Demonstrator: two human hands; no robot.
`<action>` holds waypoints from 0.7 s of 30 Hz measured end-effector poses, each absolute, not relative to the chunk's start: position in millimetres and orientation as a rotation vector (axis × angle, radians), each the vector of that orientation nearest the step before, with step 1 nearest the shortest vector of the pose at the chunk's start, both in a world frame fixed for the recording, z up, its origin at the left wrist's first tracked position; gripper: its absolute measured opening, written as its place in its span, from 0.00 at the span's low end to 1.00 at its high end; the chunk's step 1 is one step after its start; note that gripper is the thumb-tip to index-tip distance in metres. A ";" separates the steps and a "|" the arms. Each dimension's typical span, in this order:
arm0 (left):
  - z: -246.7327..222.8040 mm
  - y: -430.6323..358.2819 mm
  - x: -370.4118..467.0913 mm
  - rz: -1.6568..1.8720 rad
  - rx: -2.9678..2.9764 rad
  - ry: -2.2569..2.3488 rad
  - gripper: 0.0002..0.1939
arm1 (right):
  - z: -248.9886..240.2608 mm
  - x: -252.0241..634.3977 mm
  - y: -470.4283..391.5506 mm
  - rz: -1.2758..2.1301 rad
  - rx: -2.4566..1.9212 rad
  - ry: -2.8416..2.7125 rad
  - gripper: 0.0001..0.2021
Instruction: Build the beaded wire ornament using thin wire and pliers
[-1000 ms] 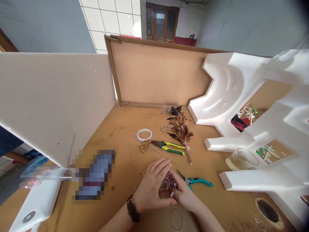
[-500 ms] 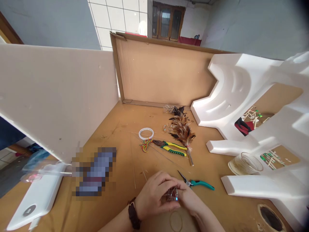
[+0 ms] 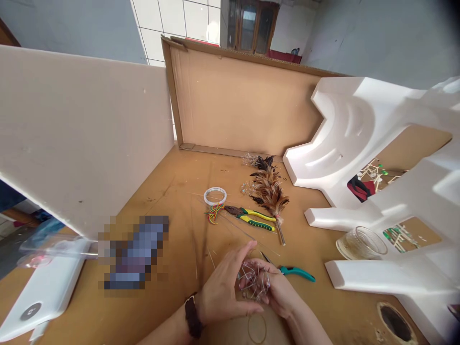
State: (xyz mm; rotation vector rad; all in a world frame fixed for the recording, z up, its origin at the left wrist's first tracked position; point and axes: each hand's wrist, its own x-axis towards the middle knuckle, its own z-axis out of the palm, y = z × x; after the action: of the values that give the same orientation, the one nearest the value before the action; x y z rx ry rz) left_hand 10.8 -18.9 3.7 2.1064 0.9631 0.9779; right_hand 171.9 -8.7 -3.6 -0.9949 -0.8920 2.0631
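Note:
A loose ball of bent silver wire with small clear beads [image 3: 253, 280] rests in the palm and fingers of my right hand [image 3: 283, 292]. My left hand [image 3: 223, 282], with a dark band on its wrist, is beside it, thumb and fingers spread wide around the near side. Just beyond my right hand lie teal-handled pliers [image 3: 297, 273], their jaws partly hidden. Farther off are yellow-and-green pliers [image 3: 258, 220], a white ring [image 3: 215, 196] and a bundle of coloured cords [image 3: 214, 213]. Below my hands lies a thin yellowish loop [image 3: 248, 329].
A brown feather duster [image 3: 269, 189] lies near beaded wire pieces [image 3: 247, 188]. On the right stand white foam packing [image 3: 345, 120] and a glass [image 3: 361, 243]; a cardboard wall [image 3: 251, 100] closes the back. At left are a white device [image 3: 46, 292] and a blurred-out rectangle [image 3: 138, 254].
My left hand has opened away from the wire ball, which it was covering, so the ball now shows in my right hand. The view has shifted slightly.

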 end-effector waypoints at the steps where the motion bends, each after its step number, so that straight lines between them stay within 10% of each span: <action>1: 4.3 -18.7 10.7 0.977 2.111 0.957 0.55 | -4.1 172.3 -8.7 2.066 -0.978 -0.889 0.16; 21: 11.2 -19.2 6.7 1.179 1.930 0.890 0.43 | 2.8 177.8 -5.2 2.080 -0.872 -0.814 0.15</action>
State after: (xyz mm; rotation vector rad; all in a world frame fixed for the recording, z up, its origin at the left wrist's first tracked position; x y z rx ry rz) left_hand 6.7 -19.2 11.2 1.9295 0.8895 1.1786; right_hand 177.8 -5.2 2.8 -0.8722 -0.8144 2.0795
